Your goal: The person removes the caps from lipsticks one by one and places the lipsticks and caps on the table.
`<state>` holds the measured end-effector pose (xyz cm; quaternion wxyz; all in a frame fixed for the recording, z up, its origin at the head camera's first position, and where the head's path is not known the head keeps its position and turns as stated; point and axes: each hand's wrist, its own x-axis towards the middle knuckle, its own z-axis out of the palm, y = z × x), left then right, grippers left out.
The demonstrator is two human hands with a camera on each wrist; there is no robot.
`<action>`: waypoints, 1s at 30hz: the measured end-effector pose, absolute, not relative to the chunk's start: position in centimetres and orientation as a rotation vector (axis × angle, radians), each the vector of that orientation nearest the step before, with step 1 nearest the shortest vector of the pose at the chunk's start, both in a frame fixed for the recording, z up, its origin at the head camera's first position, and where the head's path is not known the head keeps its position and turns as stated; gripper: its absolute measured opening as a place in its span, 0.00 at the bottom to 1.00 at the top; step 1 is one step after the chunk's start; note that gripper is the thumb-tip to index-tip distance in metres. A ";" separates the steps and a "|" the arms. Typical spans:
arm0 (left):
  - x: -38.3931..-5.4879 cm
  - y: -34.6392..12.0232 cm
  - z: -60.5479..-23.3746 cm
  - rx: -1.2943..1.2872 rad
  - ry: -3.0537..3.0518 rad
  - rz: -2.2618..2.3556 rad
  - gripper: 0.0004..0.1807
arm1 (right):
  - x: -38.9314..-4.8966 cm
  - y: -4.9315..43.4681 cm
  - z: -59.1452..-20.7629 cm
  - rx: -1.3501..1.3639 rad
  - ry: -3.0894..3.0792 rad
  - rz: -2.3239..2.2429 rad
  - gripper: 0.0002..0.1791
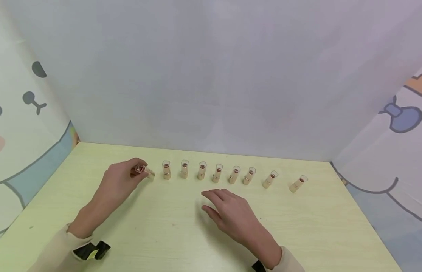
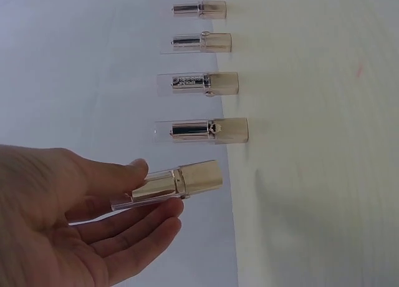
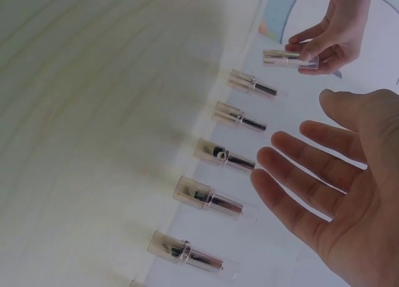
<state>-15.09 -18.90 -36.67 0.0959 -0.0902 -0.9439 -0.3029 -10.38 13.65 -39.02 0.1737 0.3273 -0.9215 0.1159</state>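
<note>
Between thumb and fingers my left hand (image 1: pixel 120 177) pinches a lipstick (image 2: pixel 168 186) with a clear cap and a pale gold base. It is tilted at the left end of a row of matching lipsticks. The nearest one in the row is a standing lipstick (image 1: pixel 166 170), just right of the held one. My right hand (image 1: pixel 233 215) hovers over the table in front of the middle of the row, fingers spread and loosely bent, holding nothing. In the right wrist view its fingertips overlap a lipstick (image 3: pixel 209 151) of the row.
Several more capped lipsticks stand in a line toward the right, ending with a lipstick (image 1: pixel 298 183) set wider apart. The pale wooden table (image 1: pixel 163 234) meets a plain grey-white backdrop (image 1: pixel 211 75) behind the row. Cartoon-printed cloth (image 1: pixel 24 151) hangs at both sides.
</note>
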 end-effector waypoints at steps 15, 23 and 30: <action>-12.3 -18.2 -35.9 -0.272 -2.819 -1.042 0.10 | -10.8 12.5 -38.4 0.930 -2.617 0.379 0.18; -11.2 -17.4 -36.4 -0.352 -2.776 -1.081 0.09 | -11.2 11.4 -38.3 0.924 -2.704 0.454 0.20; -10.4 -16.5 -36.3 -0.386 -2.767 -1.186 0.09 | -11.4 10.9 -38.1 0.925 -2.736 0.501 0.21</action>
